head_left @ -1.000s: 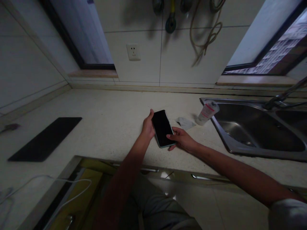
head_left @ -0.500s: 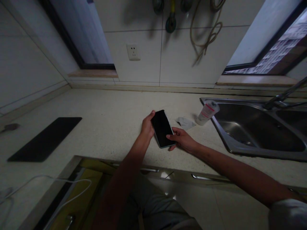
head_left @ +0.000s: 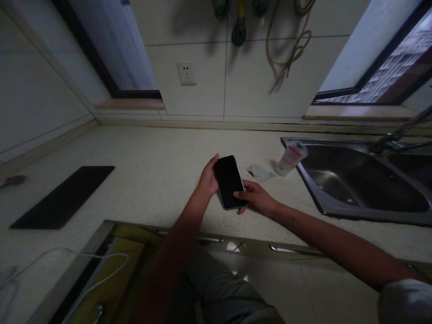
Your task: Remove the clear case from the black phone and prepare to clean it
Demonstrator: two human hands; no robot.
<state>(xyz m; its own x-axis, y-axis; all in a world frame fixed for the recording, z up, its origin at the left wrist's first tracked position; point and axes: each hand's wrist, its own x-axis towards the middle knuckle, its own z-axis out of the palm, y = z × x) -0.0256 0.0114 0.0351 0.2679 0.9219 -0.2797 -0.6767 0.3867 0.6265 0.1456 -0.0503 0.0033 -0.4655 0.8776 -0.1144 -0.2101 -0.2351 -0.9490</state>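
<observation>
Smartphone (head_left: 228,182) between left hand (head_left: 208,177) and right hand (head_left: 256,198), fingers clamped on its edges. Apparently a holding step; next move needs a steady grip.

We look from the person's head, forward and down, close over the smartphone (head_left: 228,182) between the left hand (head_left: 207,179) and right hand (head_left: 255,198); steel sink (head_left: 351,214) at three o'clock, wall socket (head_left: 186,74) at twelve.

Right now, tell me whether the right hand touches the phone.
Touching: the head view shows the right hand with fingers on the lower right edge of the smartphone.
</observation>
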